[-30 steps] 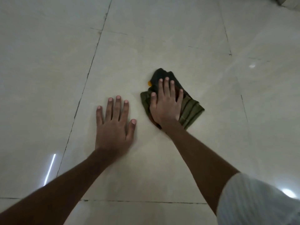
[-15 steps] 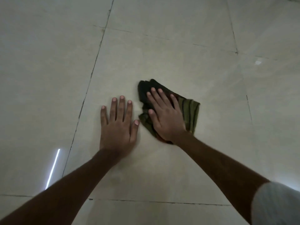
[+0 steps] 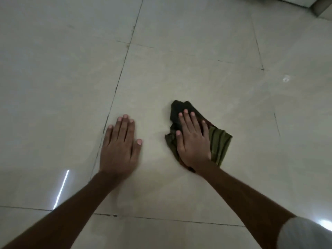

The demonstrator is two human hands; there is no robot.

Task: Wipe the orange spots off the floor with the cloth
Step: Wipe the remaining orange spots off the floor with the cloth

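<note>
A crumpled cloth (image 3: 221, 142), dark at its far end and green-striped at the right, lies on the pale tiled floor (image 3: 179, 69). My right hand (image 3: 193, 141) presses flat on top of it, fingers stretched forward and slightly spread. My left hand (image 3: 119, 144) rests palm-down on the bare tile a short way to the left, holding nothing. No orange spot shows on the floor; anything under the cloth is hidden.
Dark grout lines (image 3: 115, 94) cross the glossy tiles to the left, ahead and near me. Light reflections (image 3: 61, 189) glint on the floor. A pale base edge (image 3: 321, 6) shows at the top right. My white sleeve (image 3: 305, 234) fills the lower right corner.
An orange bit showed at the cloth's far left edge a second ago and is no longer visible. My right hand slid the cloth left toward my left hand, then back to the right.
</note>
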